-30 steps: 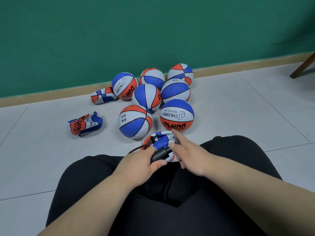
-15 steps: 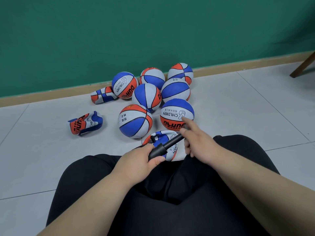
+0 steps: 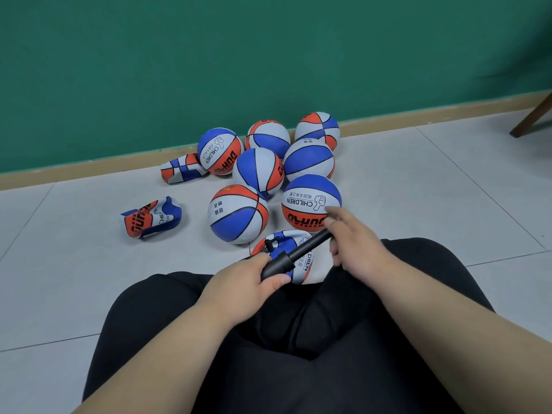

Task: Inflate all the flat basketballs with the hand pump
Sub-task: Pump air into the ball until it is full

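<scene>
A black hand pump [image 3: 294, 253] lies across a partly flat red, white and blue basketball [image 3: 286, 242] on the floor between my knees. My left hand [image 3: 248, 282] grips the pump's barrel. My right hand [image 3: 352, 243] holds the handle end, with the plunger rod pulled out. A short black hose [image 3: 270, 245] runs from the pump onto that ball. Two crumpled flat balls lie to the left: one [image 3: 152, 216] alone, another [image 3: 182, 168] near the wall. Several round inflated balls [image 3: 237, 213] cluster beyond the pump.
A green wall with a tan baseboard [image 3: 89, 171] bounds the grey tiled floor behind the balls. A brown wooden furniture leg [image 3: 531, 118] stands at the far right. My black-trousered legs [image 3: 298, 339] fill the lower part of the view.
My right hand has drawn the pump handle out and away to the right, exposing the rod. My left hand stays on the barrel.
</scene>
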